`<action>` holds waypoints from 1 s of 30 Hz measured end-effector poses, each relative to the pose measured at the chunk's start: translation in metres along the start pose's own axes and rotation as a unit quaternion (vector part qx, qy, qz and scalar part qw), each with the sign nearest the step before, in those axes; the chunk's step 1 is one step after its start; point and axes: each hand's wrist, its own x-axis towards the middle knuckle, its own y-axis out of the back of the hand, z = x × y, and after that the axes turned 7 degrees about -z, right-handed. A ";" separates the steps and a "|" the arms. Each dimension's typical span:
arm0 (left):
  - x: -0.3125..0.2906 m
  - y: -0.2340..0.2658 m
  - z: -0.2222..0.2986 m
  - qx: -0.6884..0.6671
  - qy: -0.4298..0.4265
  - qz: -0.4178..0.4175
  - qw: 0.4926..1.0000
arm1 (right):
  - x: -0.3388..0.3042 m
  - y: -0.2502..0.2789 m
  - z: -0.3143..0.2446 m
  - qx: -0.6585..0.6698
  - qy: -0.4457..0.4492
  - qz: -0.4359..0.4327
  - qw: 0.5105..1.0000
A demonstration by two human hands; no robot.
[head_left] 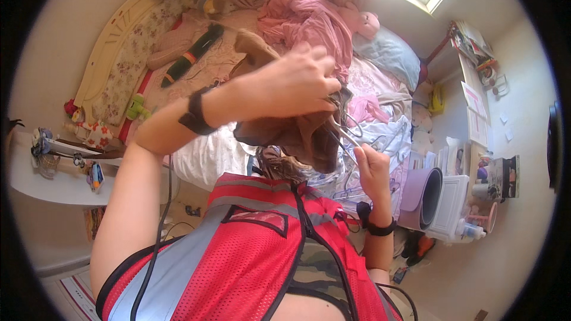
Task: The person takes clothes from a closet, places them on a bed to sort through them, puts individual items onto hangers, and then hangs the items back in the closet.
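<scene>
My left hand (297, 80) reaches across the top of a brown garment (297, 137), fingers bent and pinched at its edge near a striped, ribbed part. Motion smears this hand slightly, and the back of it hides part of the cloth. On the other side, my right hand (373, 169) is closed around a thin, pale clothes hanger (346, 135), whose upper part runs into the garment. The brown cloth hangs in folds in front of my chest, above the bed. Several thin purple hangers (351, 193) lie on the bedding below my right hand.
A bed with a cream headboard (113, 65) spreads ahead, bearing a pink blanket (309, 21), a blue pillow (386, 56) and a dark green plush toy (193, 53). At right stand a lilac bin (420, 199) and a cluttered shelf. A white shelf (59, 169) is at left.
</scene>
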 end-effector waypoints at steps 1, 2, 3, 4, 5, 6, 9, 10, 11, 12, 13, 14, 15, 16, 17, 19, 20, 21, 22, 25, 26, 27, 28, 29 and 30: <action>-0.002 0.007 -0.012 -0.015 -0.028 -0.004 1.000 | -0.002 0.005 0.000 0.013 0.010 0.002 1.000; -0.004 0.013 -0.021 -0.030 -0.065 0.007 0.997 | -0.004 0.010 -0.001 0.022 0.016 0.006 1.000; -0.005 0.016 -0.028 -0.053 -0.074 -0.029 0.995 | -0.006 0.016 -0.002 0.047 0.015 0.000 0.999; -0.005 0.017 -0.031 -0.072 -0.058 -0.102 0.990 | -0.006 0.021 -0.003 0.042 0.013 -0.013 0.999; -0.006 0.016 -0.030 -0.099 -0.066 -0.078 0.990 | -0.004 0.025 -0.005 0.036 0.011 -0.024 0.999; -0.005 0.014 -0.028 -0.087 -0.080 -0.075 0.990 | -0.003 0.027 -0.007 0.030 0.016 -0.025 0.999; 0.000 0.004 -0.019 -0.083 -0.088 -0.054 0.991 | 0.012 0.026 -0.013 -0.011 0.023 -0.015 1.000; 0.000 0.004 -0.020 -0.083 -0.069 -0.053 0.993 | 0.016 0.024 -0.016 -0.030 0.025 -0.007 0.999; 0.000 0.004 -0.022 -0.086 -0.056 -0.047 0.994 | 0.018 0.026 -0.019 -0.099 -0.024 -0.003 0.995; -0.001 0.005 -0.026 -0.086 -0.037 -0.041 0.995 | 0.019 0.027 -0.022 -0.125 0.044 0.092 0.987; -0.004 0.009 -0.031 -0.096 -0.018 -0.046 0.994 | 0.017 0.027 -0.026 -0.159 0.096 0.188 0.964; -0.008 0.013 -0.036 -0.108 0.004 -0.018 0.994 | 0.017 0.027 -0.029 -0.194 0.114 0.263 0.938; -0.012 0.019 -0.041 -0.115 0.031 0.005 0.993 | 0.009 0.031 -0.034 -0.234 0.167 0.308 0.907; -0.016 0.024 -0.045 -0.120 0.067 0.018 0.990 | 0.001 0.032 -0.038 -0.257 0.227 0.333 0.878; -0.019 0.030 -0.049 -0.132 0.060 0.051 0.988 | 0.001 0.030 -0.038 -0.221 0.229 0.262 0.911; -0.021 0.040 -0.050 -0.201 0.094 0.064 0.973 | 0.001 0.023 -0.035 -0.152 0.217 0.174 0.948; -0.022 0.044 -0.049 -0.229 0.099 0.073 0.966 | 0.011 0.014 -0.030 -0.131 0.163 0.139 0.968; -0.022 0.046 -0.046 -0.251 0.112 0.072 0.959 | 0.019 0.009 -0.024 -0.131 0.129 0.118 0.976; -0.022 0.048 -0.043 -0.272 0.116 0.082 0.952 | 0.030 0.004 -0.017 -0.096 0.136 0.091 0.982; -0.023 0.053 -0.043 -0.292 0.120 0.112 0.942 | 0.042 -0.002 0.001 -0.040 0.150 -0.013 0.988; -0.026 0.055 -0.045 -0.289 0.125 0.124 0.941 | 0.043 0.000 0.005 -0.081 0.185 -0.037 0.979; -0.029 0.057 -0.048 -0.297 0.131 0.139 0.936 | 0.043 0.003 0.009 -0.109 0.207 -0.066 0.970; -0.033 0.058 -0.051 -0.302 0.141 0.156 0.930 | 0.041 0.005 0.012 -0.102 0.209 -0.096 0.968; -0.037 0.059 -0.054 -0.309 0.149 0.173 0.923 | 0.038 0.009 0.015 -0.081 0.174 -0.128 0.973; -0.043 0.061 -0.057 -0.301 0.173 0.151 0.926 | 0.035 0.012 0.017 -0.067 0.127 -0.161 0.976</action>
